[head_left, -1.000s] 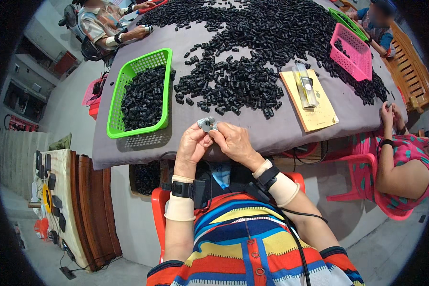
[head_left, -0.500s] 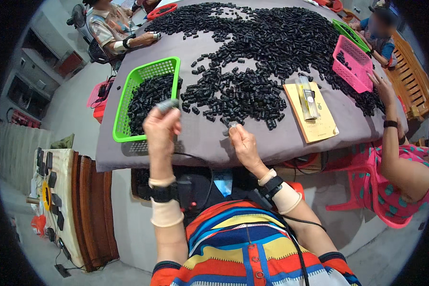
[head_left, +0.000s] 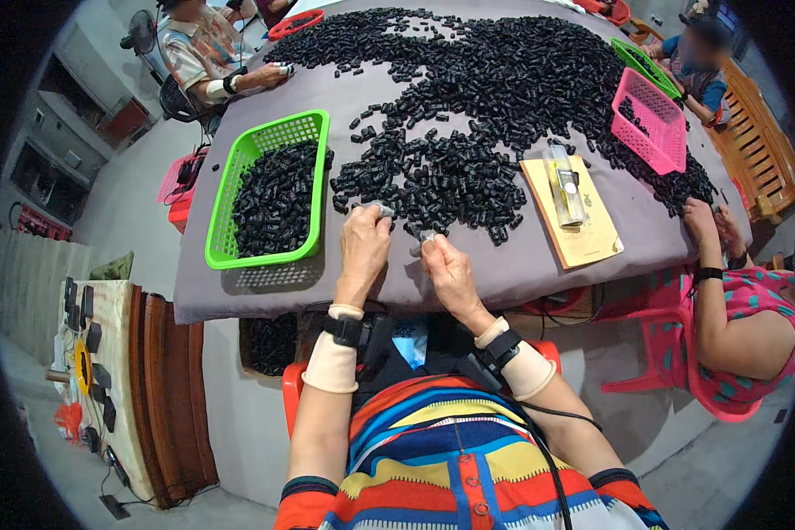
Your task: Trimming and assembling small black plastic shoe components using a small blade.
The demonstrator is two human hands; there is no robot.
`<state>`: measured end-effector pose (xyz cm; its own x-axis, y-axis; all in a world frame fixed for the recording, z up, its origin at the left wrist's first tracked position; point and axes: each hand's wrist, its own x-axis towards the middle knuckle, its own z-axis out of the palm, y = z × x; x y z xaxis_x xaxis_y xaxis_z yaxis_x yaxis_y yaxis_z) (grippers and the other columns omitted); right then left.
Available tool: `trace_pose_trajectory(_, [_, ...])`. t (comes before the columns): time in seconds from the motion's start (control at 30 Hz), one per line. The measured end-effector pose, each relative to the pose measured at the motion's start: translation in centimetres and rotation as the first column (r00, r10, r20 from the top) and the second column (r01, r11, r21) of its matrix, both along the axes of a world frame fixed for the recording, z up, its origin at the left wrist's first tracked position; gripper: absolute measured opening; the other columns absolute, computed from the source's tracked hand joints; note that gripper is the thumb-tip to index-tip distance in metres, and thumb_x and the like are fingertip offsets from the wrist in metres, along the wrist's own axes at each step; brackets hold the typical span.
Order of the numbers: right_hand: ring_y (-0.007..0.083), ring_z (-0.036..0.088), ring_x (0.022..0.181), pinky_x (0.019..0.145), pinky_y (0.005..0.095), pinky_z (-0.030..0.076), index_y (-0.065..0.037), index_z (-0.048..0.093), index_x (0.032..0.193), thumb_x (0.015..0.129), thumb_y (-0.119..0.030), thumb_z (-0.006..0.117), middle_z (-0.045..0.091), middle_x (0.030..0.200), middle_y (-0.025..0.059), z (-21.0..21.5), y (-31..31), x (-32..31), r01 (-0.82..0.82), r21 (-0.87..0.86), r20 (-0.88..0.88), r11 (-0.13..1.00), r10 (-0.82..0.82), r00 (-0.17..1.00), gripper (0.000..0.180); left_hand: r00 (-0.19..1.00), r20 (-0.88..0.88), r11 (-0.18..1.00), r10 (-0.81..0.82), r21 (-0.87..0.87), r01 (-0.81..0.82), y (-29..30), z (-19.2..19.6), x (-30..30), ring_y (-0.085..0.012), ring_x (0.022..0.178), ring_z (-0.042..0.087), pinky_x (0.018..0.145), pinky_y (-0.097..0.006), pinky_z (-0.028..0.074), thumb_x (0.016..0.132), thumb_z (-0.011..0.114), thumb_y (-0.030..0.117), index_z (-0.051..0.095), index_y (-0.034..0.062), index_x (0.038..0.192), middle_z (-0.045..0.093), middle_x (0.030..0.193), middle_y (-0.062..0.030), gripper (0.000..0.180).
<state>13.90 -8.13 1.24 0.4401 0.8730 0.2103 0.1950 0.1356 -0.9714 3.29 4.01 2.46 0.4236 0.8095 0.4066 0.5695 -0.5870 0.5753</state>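
Grey-clothed table (head_left: 512, 267) | black pieces (head_left: 521, 79) heaped | grey floor (head_left: 243, 424) | left hand (head_left: 365, 247), right hand (head_left: 448, 269): fingers bent, grip closure and hold unclear

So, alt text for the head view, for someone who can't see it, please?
A person's left hand and right hand are at the near edge of a heap of small black parts on a grey cloth. A green basket holding more parts stands to their left.
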Motion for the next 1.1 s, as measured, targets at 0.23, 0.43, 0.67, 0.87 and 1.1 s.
trace_pose_trajectory(0.23, [0.0173,0.043,0.051,0.051,0.0325,0.038,0.0,0.048,0.076,0.093,-0.025,0.047,0.047,0.058,0.012,0.3,-0.1,0.2,0.012,-0.012,0.037,1.0,-0.011,0.999,0.031,0.991,-0.027,0.992,0.128,-0.013,-0.128,-0.5,-0.6,1.6,-0.0363,0.079,0.056,0.069,-0.044,0.044,0.074,0.064,0.017,0.057,0.0002,0.082,0.058,0.08,-0.0192,0.02])
trace_pose_trajectory(0.43, [0.0186,0.043,0.051,0.05,0.0331,0.038,0.0,0.048,0.075,0.093,-0.026,0.047,0.047,0.058,0.0127,0.5,-0.2,0.2,0.017,0.002,0.034,1.0,-0.017,0.999,0.031,1.0,-0.005,0.999,-0.023,-0.038,0.022,-1.1,-0.2,0.0,-0.0355,0.074,0.055,0.068,-0.041,0.045,0.071,0.065,0.011,0.061,0.0007,0.079,0.055,0.073,-0.0174,0.013])
trace_pose_trajectory(0.67, [0.0175,0.045,0.05,0.05,0.0322,0.038,-0.001,0.047,0.074,0.093,-0.027,0.046,0.048,0.056,0.0112,0.2,0.2,0.2,0.024,0.015,0.053,1.0,-0.024,0.998,0.032,0.964,0.264,0.961,0.005,-0.269,0.069,-3.1,-0.2,-1.1,-0.0162,0.057,0.055,0.054,-0.03,0.044,0.073,0.067,0.008,0.064,-0.0004,0.081,0.061,0.068,-0.0077,0.012])
trace_pose_trajectory(0.87, [0.0119,0.045,0.051,0.049,0.03,0.038,-0.002,0.047,0.074,0.094,-0.028,0.045,0.048,0.055,0.0053,1.0,-0.1,-0.1,0.04,-0.06,-0.072,0.997,-0.044,0.996,0.032,0.816,0.547,0.588,0.186,-0.728,0.353,-5.7,0.2,-0.9,-0.0059,0.053,0.053,0.047,-0.018,0.042,0.082,0.061,0.004,0.064,-0.0007,0.09,0.062,0.072,-0.0029,0.01])
trace_pose_trajectory(1.1, [0.0098,0.044,0.052,0.049,0.0288,0.037,-0.003,0.047,0.075,0.094,-0.028,0.044,0.047,0.056,0.0031,0.8,-0.1,0.0,0.008,-0.029,-0.045,1.0,-0.009,0.999,0.032,0.828,0.541,0.52,0.147,-0.754,0.401,-5.3,0.5,-1.4,-0.0073,0.057,0.055,0.048,-0.019,0.046,0.083,0.06,0.003,0.062,-0.0002,0.095,0.062,0.074,-0.0038,0.013])
